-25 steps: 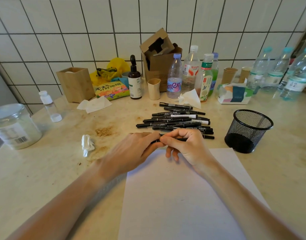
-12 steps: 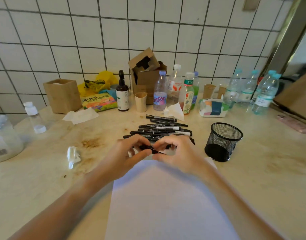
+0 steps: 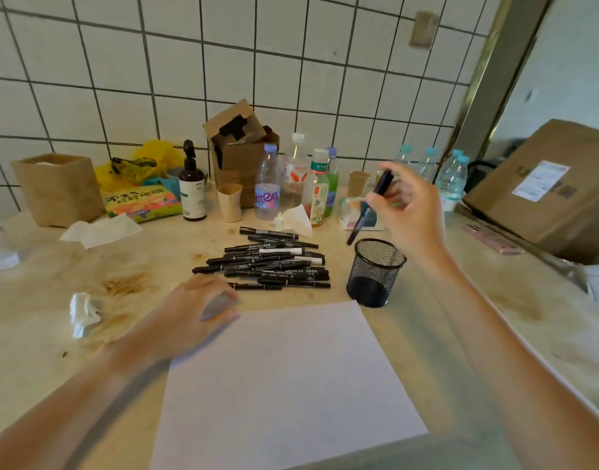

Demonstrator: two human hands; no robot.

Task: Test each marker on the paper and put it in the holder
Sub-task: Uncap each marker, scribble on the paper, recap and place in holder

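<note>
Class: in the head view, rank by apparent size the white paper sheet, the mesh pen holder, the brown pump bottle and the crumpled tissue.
1. White paper sheet
2. Mesh pen holder
3. Brown pump bottle, close to the holder but farther away, so unsure
4. Crumpled tissue

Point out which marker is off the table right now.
The marker pinched in the right hand, tilted tip-down above the mesh holder. All the others lie flat in the pile on the counter.
</note>
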